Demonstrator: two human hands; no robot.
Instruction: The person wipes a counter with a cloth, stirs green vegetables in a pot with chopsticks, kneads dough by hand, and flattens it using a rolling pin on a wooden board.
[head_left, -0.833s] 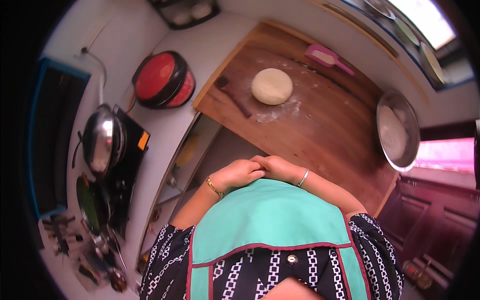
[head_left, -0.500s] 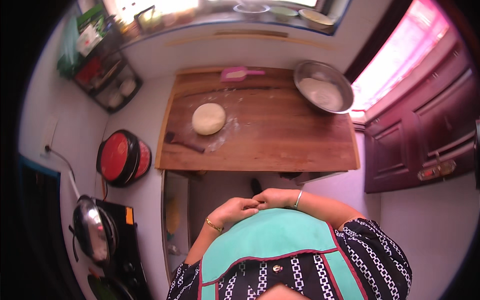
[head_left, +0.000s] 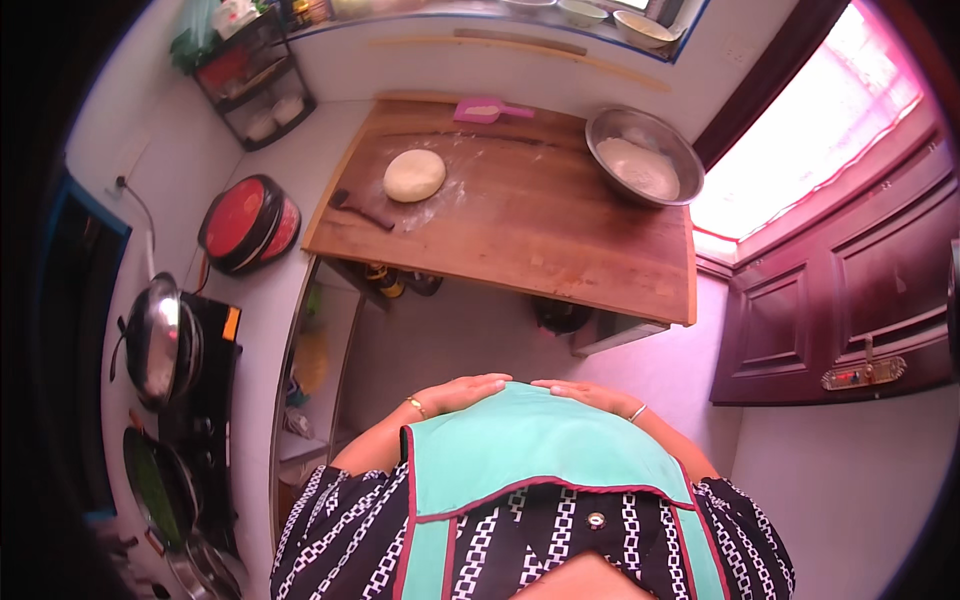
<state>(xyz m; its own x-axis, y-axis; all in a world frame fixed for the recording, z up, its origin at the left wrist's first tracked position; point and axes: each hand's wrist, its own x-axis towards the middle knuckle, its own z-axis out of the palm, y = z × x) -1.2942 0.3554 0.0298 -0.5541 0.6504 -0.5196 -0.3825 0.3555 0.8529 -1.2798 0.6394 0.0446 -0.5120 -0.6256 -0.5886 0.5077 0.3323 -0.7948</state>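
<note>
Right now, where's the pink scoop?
In the head view, the pink scoop lies near the far edge of the wooden board, beyond and right of the dough, left of the metal bowl.

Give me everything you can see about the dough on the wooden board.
The dough is a single pale cream, smooth-looking round, thick and slightly domed. It looks soft and uncut, with no separate parts. It rests directly on the left part of the wooden board, between the pink scoop and a dark long-handled tool, touching neither. White powder is scattered around it.
</note>
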